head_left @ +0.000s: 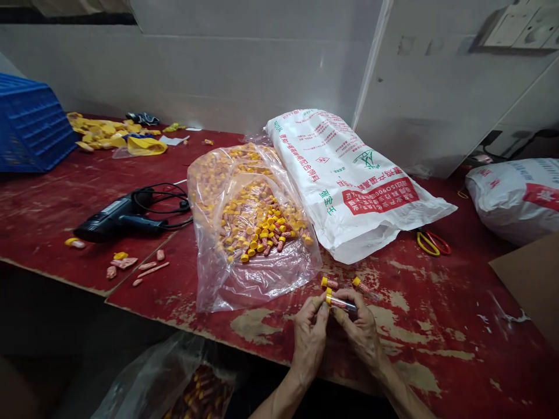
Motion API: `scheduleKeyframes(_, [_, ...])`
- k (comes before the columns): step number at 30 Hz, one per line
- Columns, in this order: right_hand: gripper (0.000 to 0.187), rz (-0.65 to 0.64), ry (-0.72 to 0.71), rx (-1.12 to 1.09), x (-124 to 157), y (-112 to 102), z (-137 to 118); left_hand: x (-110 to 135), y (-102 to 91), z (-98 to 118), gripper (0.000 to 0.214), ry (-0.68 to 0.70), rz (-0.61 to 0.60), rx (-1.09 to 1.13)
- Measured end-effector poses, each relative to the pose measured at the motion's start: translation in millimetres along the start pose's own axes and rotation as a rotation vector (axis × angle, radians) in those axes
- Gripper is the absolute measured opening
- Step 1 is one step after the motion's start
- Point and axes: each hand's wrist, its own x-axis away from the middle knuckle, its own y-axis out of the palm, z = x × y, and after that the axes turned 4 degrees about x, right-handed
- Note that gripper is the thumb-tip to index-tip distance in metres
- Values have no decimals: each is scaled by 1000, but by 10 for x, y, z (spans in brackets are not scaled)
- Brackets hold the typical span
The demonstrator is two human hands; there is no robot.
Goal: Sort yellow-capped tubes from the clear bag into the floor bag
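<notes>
Over the near edge of a red-painted worktop (437, 349), its paint worn away in pale patches, a person's left hand (309, 343) and right hand (357, 331) meet around a capped clear tube (341, 301) with a yellow cap at its left end. The left fingers (322, 306) pinch together at the capped end, while the right fingers (349, 298) are clamped around the clear body, so the tube is lifted just above the worktop between both hands. Just beyond them lie two more yellow-capped tubes (329, 283), one nearer the left hand and the other (360, 284) nearer the right. Farther back, a clear plastic bag (257, 285) lies open on the worktop, holding a heap of similar capped tubes (262, 227). A white printed woven sack (349, 180) lies beside it on the right, with yellow-and-red-handled scissors (433, 243) near its lower corner. To the left are a black heat gun (120, 218) with its cord, some pinkish pieces (140, 265), and a spill of yellow scraps (105, 132) by a blue plastic crate (30, 125). Another white sack (515, 198) sits at the far right above a sheet of cardboard (530, 279), and a plastic bag of tubes (174, 384) rests below the near edge.
</notes>
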Motion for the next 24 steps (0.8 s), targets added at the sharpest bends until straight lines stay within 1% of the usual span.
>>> scheduleKeyframes(2, [23,-21,-2,58,-51,-109,31,-147,-33,26,27,55,-75,-156])
scheduleKeyframes(3, [23,-5,-3,89,-97,-184,59,-259,-73,28,27,95,-70,-295])
scheduleKeyframes(4, [24,40,1,112,-153,-270,100,-395,-130,25,27,136,-30,-470])
scheduleKeyframes(6, [27,203,29,140,-276,-456,217,-720,-280,11,27,214,136,-843])
scheduleKeyframes(7, [29,282,46,156,-330,-547,290,-897,-359,3,27,229,205,-960])
scheduleKeyframes(8, [31,332,57,183,-375,-629,367,-1074,-431,-3,28,238,242,-1024])
scheduleKeyframes(9, [32,347,59,227,-408,-698,446,-1242,-491,-7,27,246,253,-1072])
scheduleKeyframes(10, [31,332,49,286,-430,-750,521,-1393,-535,-10,27,251,250,-1101])
scheduleKeyframes(12, [28,237,-6,413,-460,-810,650,-1619,-577,-17,26,259,233,-1168])
scheduleKeyframes(14, [24,127,-100,517,-514,-836,744,-1739,-581,-31,28,256,220,-1220])
scheduleKeyframes(15, [23,104,-155,564,-567,-851,777,-1766,-580,-41,30,252,215,-1238])
scheduleKeyframes(17, [24,137,-212,713,-741,-910,822,-1775,-594,-62,32,243,216,-1256])
scheduleKeyframes(19, [26,196,-189,882,-1000,-1002,846,-1746,-642,-76,32,231,219,-1268])
scheduleKeyframes(20, [26,202,-159,954,-1149,-1052,854,-1719,-676,-78,31,224,223,-1256])
scheduleKeyframes(21, [26,186,-128,1009,-1302,-1099,860,-1684,-714,-79,30,210,239,-1179])
scheduleKeyframes(22, [25,161,-102,1042,-1454,-1139,865,-1638,-752,-79,27,189,263,-1052])
scheduleKeyframes(24, [22,111,-51,1093,-1738,-1186,877,-1509,-810,-81,17,136,333,-724])
